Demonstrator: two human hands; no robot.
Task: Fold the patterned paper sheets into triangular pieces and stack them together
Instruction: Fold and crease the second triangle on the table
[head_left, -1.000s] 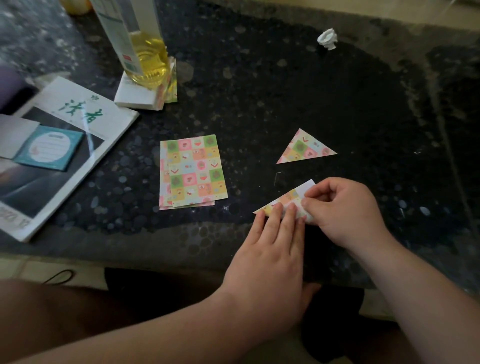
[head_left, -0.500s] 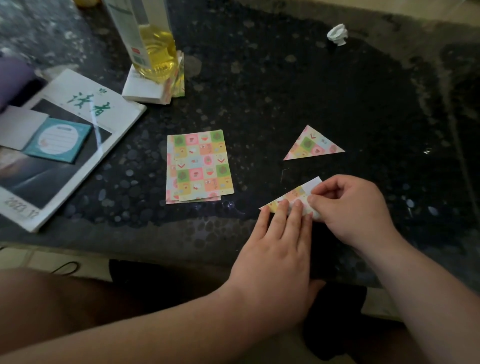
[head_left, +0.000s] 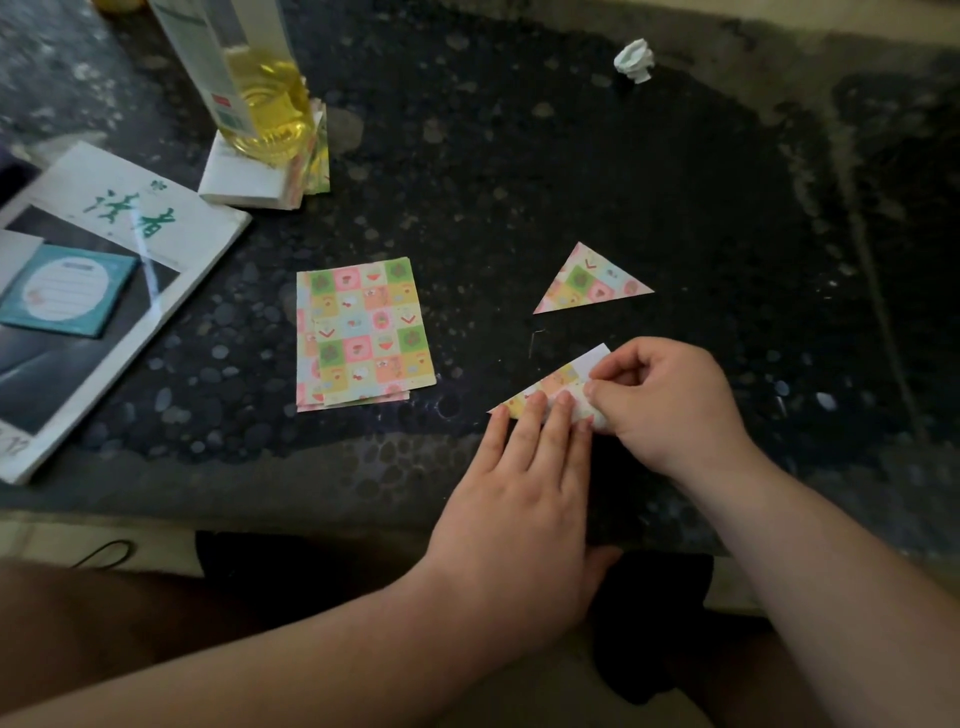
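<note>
Little has been altered in the last second: the half-folded sheet (head_left: 558, 379) is kept near the front edge of the surface (head_left: 519, 156), its crease judged unfinished. It is pressed down under the flat left hand (head_left: 524, 499), while its flap is pinched by the curled right hand (head_left: 670, 400). One finished triangle (head_left: 589, 283) lies just beyond.

Here's the small stack of rectangular paper sheets (head_left: 363, 332), pastel checkered print up, lying flat on the dark speckled desk (head_left: 519, 182) with its lower and left edges slightly fanned. To its right, well apart, one finished triangular folded piece (head_left: 589, 283) of the same paper lies flat, apex pointing away. Just in front of that, a half-folded patterned sheet (head_left: 558, 382) shows its white back at the upper corner. The left hand (head_left: 524, 499) presses it flat with straight fingers, and the right hand (head_left: 670, 400) pinches its right end.
</note>
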